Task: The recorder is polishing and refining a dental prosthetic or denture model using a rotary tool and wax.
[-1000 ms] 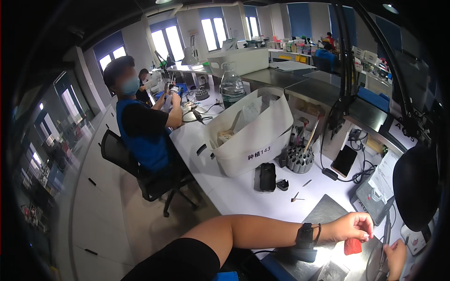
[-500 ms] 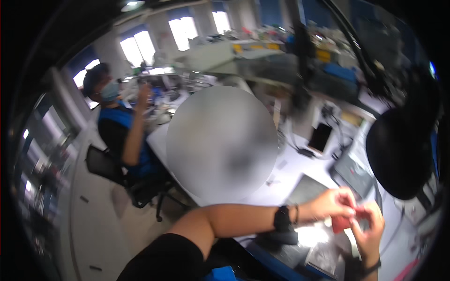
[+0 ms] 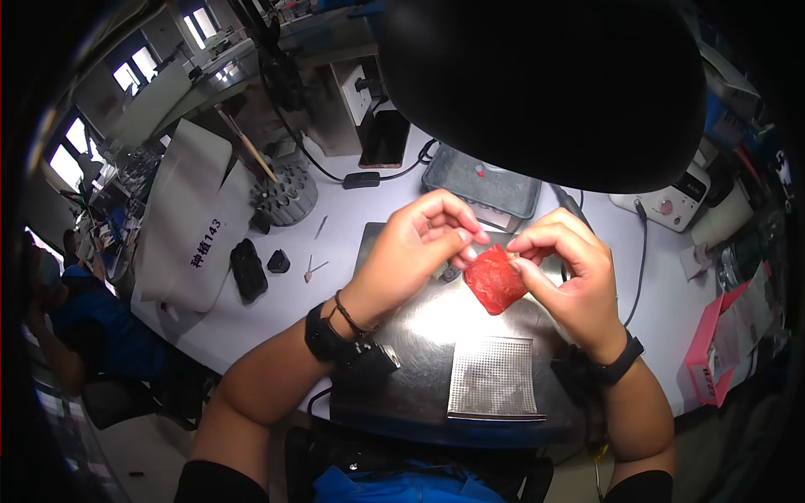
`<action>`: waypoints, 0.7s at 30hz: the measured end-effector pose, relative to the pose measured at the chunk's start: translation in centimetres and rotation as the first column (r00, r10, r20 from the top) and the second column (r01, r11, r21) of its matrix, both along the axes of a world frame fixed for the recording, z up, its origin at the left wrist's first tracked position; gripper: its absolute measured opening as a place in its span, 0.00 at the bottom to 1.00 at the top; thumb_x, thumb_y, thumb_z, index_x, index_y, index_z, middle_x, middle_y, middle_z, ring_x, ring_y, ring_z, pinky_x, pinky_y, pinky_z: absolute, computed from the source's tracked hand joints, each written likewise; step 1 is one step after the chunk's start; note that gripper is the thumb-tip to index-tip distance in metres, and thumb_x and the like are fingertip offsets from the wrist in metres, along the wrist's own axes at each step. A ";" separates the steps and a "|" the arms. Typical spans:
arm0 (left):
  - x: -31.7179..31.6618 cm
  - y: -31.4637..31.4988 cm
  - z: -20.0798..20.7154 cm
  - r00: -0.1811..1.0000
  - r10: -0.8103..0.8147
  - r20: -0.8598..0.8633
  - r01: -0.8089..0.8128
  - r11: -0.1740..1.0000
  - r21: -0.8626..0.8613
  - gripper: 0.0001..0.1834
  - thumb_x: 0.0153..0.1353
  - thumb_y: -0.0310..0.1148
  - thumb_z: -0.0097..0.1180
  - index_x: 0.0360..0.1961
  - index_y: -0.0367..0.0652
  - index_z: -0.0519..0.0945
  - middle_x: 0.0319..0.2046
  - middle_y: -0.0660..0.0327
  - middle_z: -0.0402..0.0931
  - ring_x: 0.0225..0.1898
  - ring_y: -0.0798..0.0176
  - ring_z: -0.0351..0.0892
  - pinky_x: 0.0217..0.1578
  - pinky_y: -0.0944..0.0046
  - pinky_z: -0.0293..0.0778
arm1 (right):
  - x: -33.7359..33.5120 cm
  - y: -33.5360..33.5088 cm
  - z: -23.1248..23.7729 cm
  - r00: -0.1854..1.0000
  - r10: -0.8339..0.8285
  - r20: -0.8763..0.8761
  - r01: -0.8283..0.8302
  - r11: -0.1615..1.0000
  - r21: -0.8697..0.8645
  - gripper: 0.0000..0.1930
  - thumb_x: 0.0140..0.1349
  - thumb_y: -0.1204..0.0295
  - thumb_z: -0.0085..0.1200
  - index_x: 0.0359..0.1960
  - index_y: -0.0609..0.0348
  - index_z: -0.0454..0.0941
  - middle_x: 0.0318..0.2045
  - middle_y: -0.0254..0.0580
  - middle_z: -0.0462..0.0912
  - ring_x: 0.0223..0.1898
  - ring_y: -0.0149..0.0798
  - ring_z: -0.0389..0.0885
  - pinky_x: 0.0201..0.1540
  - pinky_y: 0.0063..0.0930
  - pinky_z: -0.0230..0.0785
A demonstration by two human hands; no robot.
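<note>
Both hands are raised over the metal-topped work surface, close to a small, red wrinkled sheet (image 3: 495, 281). My right hand (image 3: 574, 272) pinches the upper right edge of the sheet between thumb and fingers; a tiny pale thing shows at those fingertips, too small to name. On the other side, my left hand (image 3: 419, 247) has thumb and fingers drawn together near the sheet's top corner. What these fingers hold, if anything, I cannot make out. Below the hands lies a perforated metal plate (image 3: 493, 377).
A large black lamp head (image 3: 545, 84) overhangs the far side. Behind my hands sits a grey tray (image 3: 482, 180). Leftward stand a grey tool holder (image 3: 285, 197) and a white bag (image 3: 189, 226). A white control box (image 3: 671, 201) and a pink box (image 3: 713, 352) are at right.
My view has swung from the room and a seated co-worker to the bench. The red sheet and both hands now appear near the middle, and my hands look slightly further apart.
</note>
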State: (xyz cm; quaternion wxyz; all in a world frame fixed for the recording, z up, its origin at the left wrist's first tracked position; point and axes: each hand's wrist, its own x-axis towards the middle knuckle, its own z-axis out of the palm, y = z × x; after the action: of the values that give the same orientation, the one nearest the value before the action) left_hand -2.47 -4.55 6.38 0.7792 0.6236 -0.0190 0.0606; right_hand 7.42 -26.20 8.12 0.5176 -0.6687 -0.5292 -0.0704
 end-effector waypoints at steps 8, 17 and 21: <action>0.1 3.4 -0.8 0.994 0.103 0.046 -0.092 0.501 0.861 0.15 0.65 0.30 0.66 0.51 0.41 0.79 0.46 0.61 0.72 0.36 0.68 0.72 0.40 0.66 0.73 | 0.8 -0.3 -1.0 0.969 -0.023 -0.247 0.015 0.999 -0.034 0.07 0.61 0.82 0.67 0.40 0.66 0.86 0.37 0.38 0.84 0.36 0.27 0.83 0.41 0.21 0.77; 0.2 1.4 0.1 0.989 0.129 0.067 -0.124 0.509 0.852 0.13 0.64 0.30 0.69 0.46 0.39 0.81 0.38 0.58 0.77 0.33 0.63 0.79 0.38 0.64 0.76 | -0.4 0.0 -0.9 0.912 0.037 -0.409 -0.037 0.999 0.009 0.07 0.63 0.82 0.66 0.41 0.68 0.86 0.39 0.40 0.85 0.41 0.31 0.87 0.48 0.25 0.82; -0.4 -0.5 0.7 0.943 0.021 0.332 -0.273 0.619 0.736 0.13 0.61 0.22 0.69 0.47 0.37 0.84 0.41 0.57 0.81 0.37 0.63 0.84 0.41 0.65 0.81 | -0.8 0.1 -0.6 0.930 -0.014 -0.366 0.029 0.999 0.035 0.07 0.62 0.83 0.66 0.42 0.68 0.86 0.41 0.42 0.85 0.42 0.34 0.90 0.48 0.26 0.84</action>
State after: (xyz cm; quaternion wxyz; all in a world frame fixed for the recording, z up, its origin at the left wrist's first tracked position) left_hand -2.91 -5.01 7.06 0.4167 0.8800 -0.1059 0.2017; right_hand 6.60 -26.09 7.49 0.6196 -0.6653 -0.4147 0.0391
